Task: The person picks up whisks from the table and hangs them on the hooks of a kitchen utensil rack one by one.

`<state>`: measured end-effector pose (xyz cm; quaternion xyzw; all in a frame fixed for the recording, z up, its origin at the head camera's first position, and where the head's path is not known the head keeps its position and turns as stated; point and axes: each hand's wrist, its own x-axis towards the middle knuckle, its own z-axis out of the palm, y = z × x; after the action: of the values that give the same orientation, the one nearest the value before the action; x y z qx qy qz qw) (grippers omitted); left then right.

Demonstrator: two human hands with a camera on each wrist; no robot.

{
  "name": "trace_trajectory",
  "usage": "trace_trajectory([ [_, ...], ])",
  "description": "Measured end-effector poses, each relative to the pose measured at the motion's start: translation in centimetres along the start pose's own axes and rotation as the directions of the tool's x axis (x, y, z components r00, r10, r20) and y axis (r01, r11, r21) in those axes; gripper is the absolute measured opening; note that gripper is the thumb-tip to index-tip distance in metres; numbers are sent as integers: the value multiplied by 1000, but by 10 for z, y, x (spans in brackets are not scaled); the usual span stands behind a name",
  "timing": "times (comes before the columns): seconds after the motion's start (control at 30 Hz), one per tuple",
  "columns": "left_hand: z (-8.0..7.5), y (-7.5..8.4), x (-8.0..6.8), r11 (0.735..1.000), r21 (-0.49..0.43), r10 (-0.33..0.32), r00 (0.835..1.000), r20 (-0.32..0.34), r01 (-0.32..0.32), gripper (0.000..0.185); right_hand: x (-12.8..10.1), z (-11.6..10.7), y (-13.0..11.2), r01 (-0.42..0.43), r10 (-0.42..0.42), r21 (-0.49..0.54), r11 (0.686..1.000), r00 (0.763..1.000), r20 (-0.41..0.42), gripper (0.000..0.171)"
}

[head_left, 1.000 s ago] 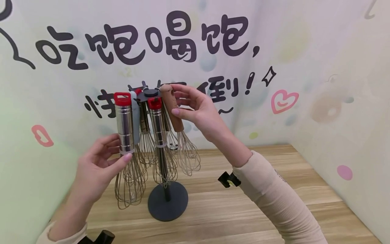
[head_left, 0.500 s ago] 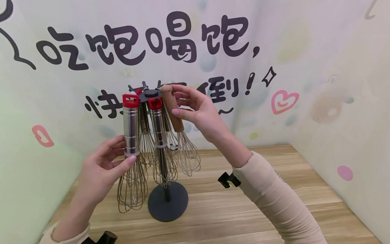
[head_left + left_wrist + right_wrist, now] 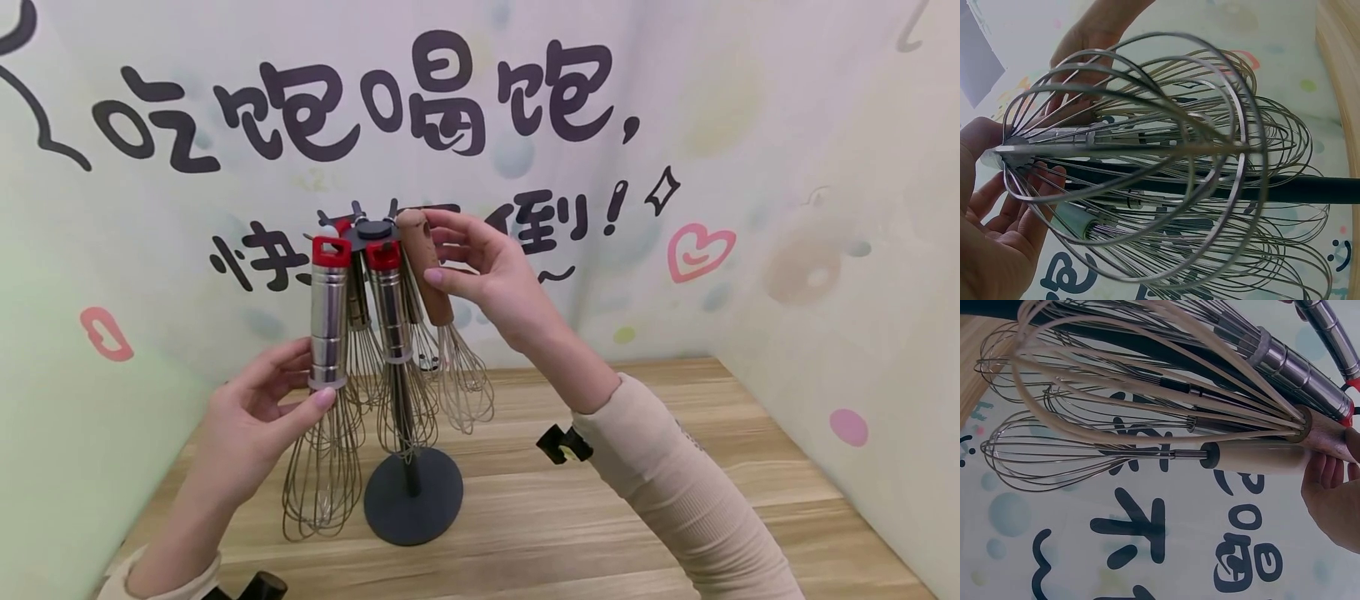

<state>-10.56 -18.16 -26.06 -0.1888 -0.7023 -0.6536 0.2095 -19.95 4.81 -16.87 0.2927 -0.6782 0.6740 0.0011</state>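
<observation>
My left hand (image 3: 251, 429) pinches a whisk with a ribbed steel handle (image 3: 328, 325) and red loop top, around the handle's lower end. Its wire balloon hangs below my thumb and fills the left wrist view, fanning out from a pale collar (image 3: 1016, 152). The red top is close in front of the dark hub (image 3: 375, 229) of a hanging stand. My right hand (image 3: 491, 271) holds a whisk by its brown wooden handle (image 3: 426, 275) at the hub's right side. Between them hangs another red-topped steel whisk (image 3: 390, 304).
The stand's round black base (image 3: 412, 508) rests on a wood-grain table (image 3: 600, 500). Behind hang more whisks, including one with a pale green handle (image 3: 1075, 219) and one with a cream handle (image 3: 1260, 456). A printed wall (image 3: 720, 100) stands behind.
My left hand has brought the steel whisk rightward and slightly down, closer to the hub, so it now covers the light-blue handle. My right hand has stayed in place on the wooden handle.
</observation>
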Motion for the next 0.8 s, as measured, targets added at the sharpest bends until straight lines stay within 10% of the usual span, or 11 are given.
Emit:
trace_trajectory([
  [0.8,2,-10,2,997,10,-75,997,15,75,49,-1,2,1,19,-19,3,1000,1000,2,54],
])
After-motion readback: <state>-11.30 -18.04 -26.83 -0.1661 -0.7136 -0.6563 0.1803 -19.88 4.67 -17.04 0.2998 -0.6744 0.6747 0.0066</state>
